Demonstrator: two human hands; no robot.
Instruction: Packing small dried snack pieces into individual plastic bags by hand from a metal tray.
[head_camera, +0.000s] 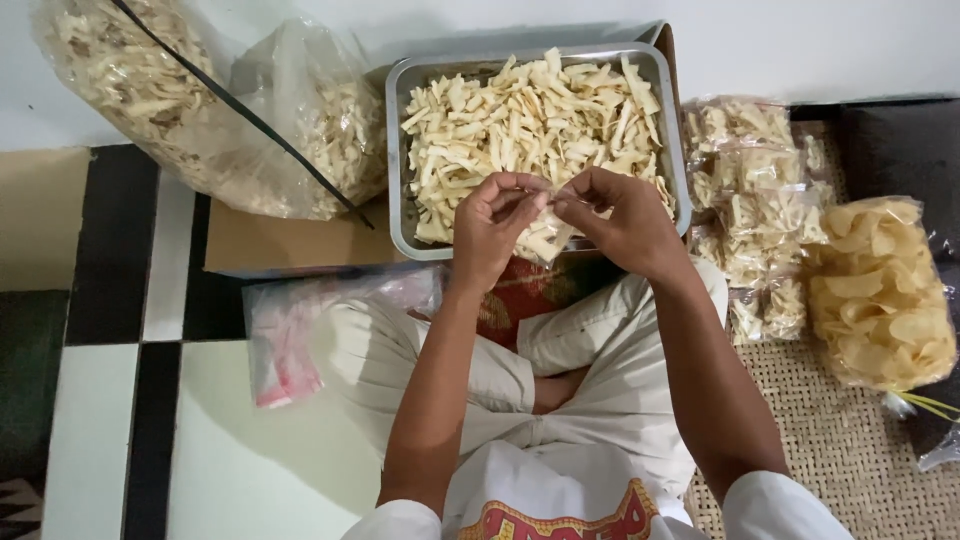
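I am sitting cross-legged with the tray (396, 150) in front of my knees, and both my hands are meeting over its near rim. My left hand (492, 222) is curling closed, thumb and fingers pinching the top of a small clear bag (548, 238) of chips. My right hand (622, 218) is pinching the same bag top from the other side, fingers bent tight, so the two grips are nearly touching. The bag is hanging between my hands, just over the tray's near edge, with pale strips showing through the plastic; how its mouth is folded I cannot tell.

The tray is metal, rectangular, and heaped with pale chip strips (530, 115). It is resting on a cardboard sheet (290, 240) that is sticking out to the tray's left. Left of the tray, a big clear sack (200, 110) of the same strips is leaning against the wall, with a black strap (240, 112) crossing it. Right of the tray, a pile of filled small bags (755, 200) is lying on a woven mat (830, 440). Farther right of those, a larger bag of round yellow crackers (880, 290) is lying on the mat. Near the tray's left corner, beside my left knee, a stack of flat empty bags (285, 340) is lying on the tiled floor (110, 400).
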